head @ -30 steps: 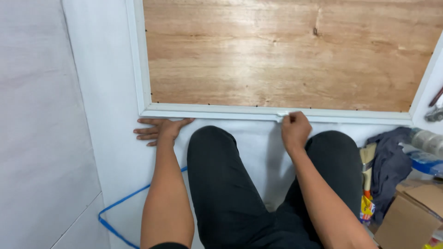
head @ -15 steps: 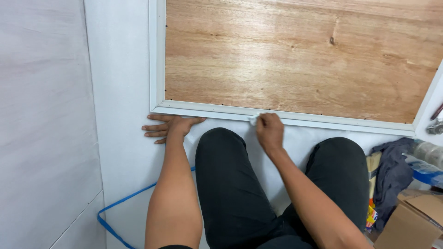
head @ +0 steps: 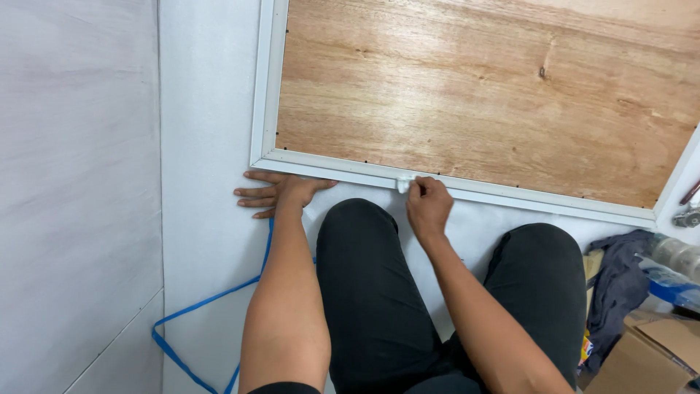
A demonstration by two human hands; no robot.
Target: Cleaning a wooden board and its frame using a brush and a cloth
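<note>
White sheeting [head: 211, 131] covers the floor, with a paler panel [head: 73, 182] along the nine o'clock side. At seven o'clock a blue strap [head: 197, 310] loops across the sheeting and runs under the left forearm. Above it the left hand [head: 281, 193] lies flat, fingers spread toward nine o'clock, palm down just below the corner of a white frame [head: 264, 95]; its grip is open and holds nothing. That frame borders a plywood board [head: 481, 95] filling the twelve o'clock half. At centre, the right hand [head: 429, 204] pinches a small white wad [head: 402, 184] between fingertips, pressed against the frame's lower rail. Black-trousered knees [head: 364, 292] sit at six o'clock. At three to four o'clock lie a dark cloth [head: 620, 284], a clear plastic roll [head: 674, 255] and a cardboard box [head: 649, 357].
</note>
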